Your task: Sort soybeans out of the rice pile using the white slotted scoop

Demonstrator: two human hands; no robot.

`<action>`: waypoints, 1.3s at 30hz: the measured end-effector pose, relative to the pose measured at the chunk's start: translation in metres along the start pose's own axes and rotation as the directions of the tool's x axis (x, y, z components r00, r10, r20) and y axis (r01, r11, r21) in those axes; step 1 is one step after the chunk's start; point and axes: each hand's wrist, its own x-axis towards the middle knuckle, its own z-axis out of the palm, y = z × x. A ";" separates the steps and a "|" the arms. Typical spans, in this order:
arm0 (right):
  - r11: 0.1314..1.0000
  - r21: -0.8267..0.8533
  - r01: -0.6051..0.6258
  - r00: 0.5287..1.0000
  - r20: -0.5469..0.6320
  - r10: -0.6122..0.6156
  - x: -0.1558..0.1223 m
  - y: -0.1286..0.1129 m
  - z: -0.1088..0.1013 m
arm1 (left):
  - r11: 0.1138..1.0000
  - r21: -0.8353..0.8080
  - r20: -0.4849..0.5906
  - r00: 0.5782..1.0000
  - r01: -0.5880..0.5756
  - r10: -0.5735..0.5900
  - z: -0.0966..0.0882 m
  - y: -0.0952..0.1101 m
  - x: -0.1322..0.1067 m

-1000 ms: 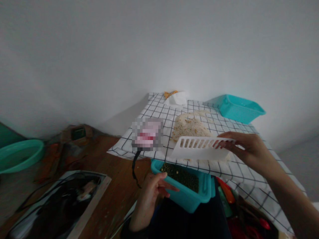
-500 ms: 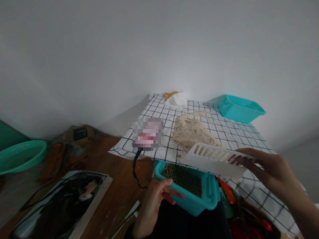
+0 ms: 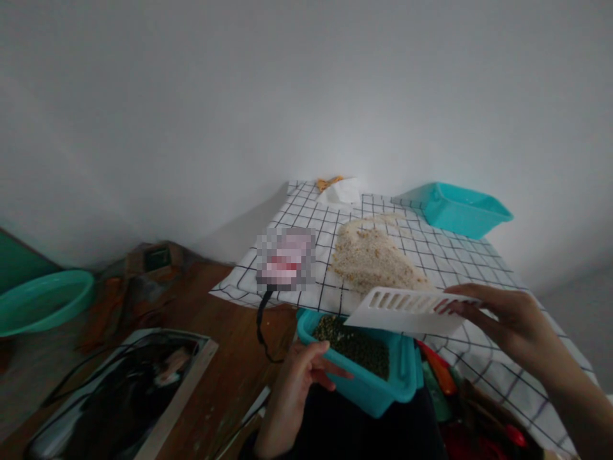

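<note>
My left hand (image 3: 304, 380) grips the near left side of a teal plastic bin (image 3: 378, 396), thumb at the rim and fingers along the outer wall. Green and tan grains (image 3: 357, 345) lie in the bin, with a few paler bits at their left end. In my right hand (image 3: 507, 319) is a white slotted plastic board (image 3: 407, 313), pinched by its right end and tilted. Its left end overhangs the bin at the table edge. Just behind the board spreads a heap of pale grain (image 3: 376, 259) with yellowish bits, on a checked cloth (image 3: 454, 259).
A second teal bin (image 3: 464, 214) stands at the back right. White paper (image 3: 340, 193) lies at the back, and a blurred-out pink item (image 3: 286, 259) with a black strap sits left. Colourful items (image 3: 440, 374) are right of the bin; a green basin (image 3: 48, 303) is far left.
The white board has shifted slightly left and toward me, its left end now lower over the bin. Pale bits show among the grains in the bin. My left hand stays in place.
</note>
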 end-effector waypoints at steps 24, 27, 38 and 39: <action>0.983 -0.102 -0.156 0.960 -0.248 0.126 0.053 0.034 0.026 | 0.998 -0.049 -0.023 0.999 -0.037 0.036 0.003 -0.012 0.001; 0.985 -0.078 -0.157 0.956 -0.263 0.131 0.057 0.037 0.026 | 0.999 -0.010 -0.002 0.999 -0.039 0.039 0.005 -0.009 -0.002; 0.976 -0.125 -0.180 0.917 -0.379 0.121 0.084 0.043 0.024 | 0.999 -0.016 -0.038 0.998 -0.042 0.041 0.009 -0.013 -0.005; 0.972 -0.133 -0.191 0.917 -0.377 0.128 0.085 0.047 0.023 | 0.999 -0.020 -0.028 0.999 -0.028 0.027 0.008 -0.013 -0.004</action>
